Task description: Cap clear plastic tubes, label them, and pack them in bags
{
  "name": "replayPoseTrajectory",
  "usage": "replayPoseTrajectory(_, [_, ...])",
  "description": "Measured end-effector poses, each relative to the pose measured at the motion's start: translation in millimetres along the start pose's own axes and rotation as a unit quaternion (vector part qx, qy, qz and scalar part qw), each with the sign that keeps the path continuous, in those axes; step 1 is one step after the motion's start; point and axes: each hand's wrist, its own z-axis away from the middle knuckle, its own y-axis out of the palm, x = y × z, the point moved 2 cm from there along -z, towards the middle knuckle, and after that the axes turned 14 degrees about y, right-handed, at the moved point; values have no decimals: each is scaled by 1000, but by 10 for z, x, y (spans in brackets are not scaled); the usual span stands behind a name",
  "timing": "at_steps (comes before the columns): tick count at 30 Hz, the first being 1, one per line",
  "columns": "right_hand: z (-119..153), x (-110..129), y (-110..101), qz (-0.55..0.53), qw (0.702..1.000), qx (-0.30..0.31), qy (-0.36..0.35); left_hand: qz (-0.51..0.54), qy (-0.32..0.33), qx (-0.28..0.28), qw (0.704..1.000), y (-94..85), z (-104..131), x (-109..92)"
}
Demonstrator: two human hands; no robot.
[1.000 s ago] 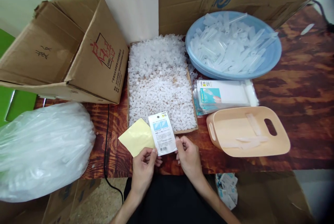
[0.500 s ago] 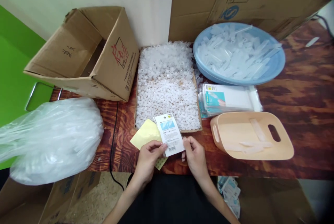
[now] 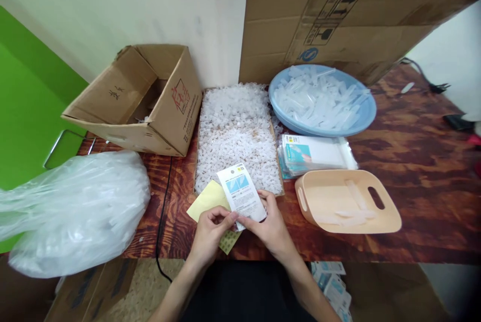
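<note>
A white printed card packet (image 3: 242,193) with blue pictures is held low over the table's front edge, its printed face up. My left hand (image 3: 212,229) pinches its lower left corner between thumb and fingers. My right hand (image 3: 271,222) grips the lower right side, with the thumb laid across the bottom and the fingers behind. Under the packet and my left hand lies a yellow sheet (image 3: 206,201), whose lower part bears small round marks. Just behind is a shallow cardboard tray (image 3: 196,162) full of small white and clear plastic pieces (image 3: 240,146).
At right stand a blue basin (image 3: 372,114) of clear plastic pieces, a stack of packets (image 3: 319,154) and a peach bin (image 3: 391,217) with a few strips. At left are an open carton (image 3: 124,131), a bulging plastic bag (image 3: 82,207) and a black cable (image 3: 162,212).
My right hand has shifted from the packet's right edge, its thumb now across the bottom near my left thumb. The whole view has shifted, with the table's things appearing lower.
</note>
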Motion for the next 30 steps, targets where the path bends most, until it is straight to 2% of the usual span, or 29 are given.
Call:
replayPoseTrajectory(6, [-9, 69, 63, -155, 982, 95, 47, -5, 22, 21, 1000, -81, -21, -104])
replayPoseTrajectory(11, [8, 76, 44, -136, 985, 101, 27, -38, 29, 9, 999, -67, -29, -216])
replayPoseTrajectory(14, [4, 122, 51, -170, 976, 130, 48, -65, 43, 2, 997, -52, -59, -300])
replayPoseTrajectory(19, [-20, 254, 19, -231, 958, 145, 84, -50, 76, 34, 995, -58, -124, -321])
replayPoseTrajectory(24, [-30, 337, -44, -269, 936, 204, 101, -35, 94, 56, 993, -48, -200, -346])
replayPoseTrajectory(30, [-74, 356, -51, -264, 930, 234, 103, -167, 146, -26, 975, -5, -292, -497])
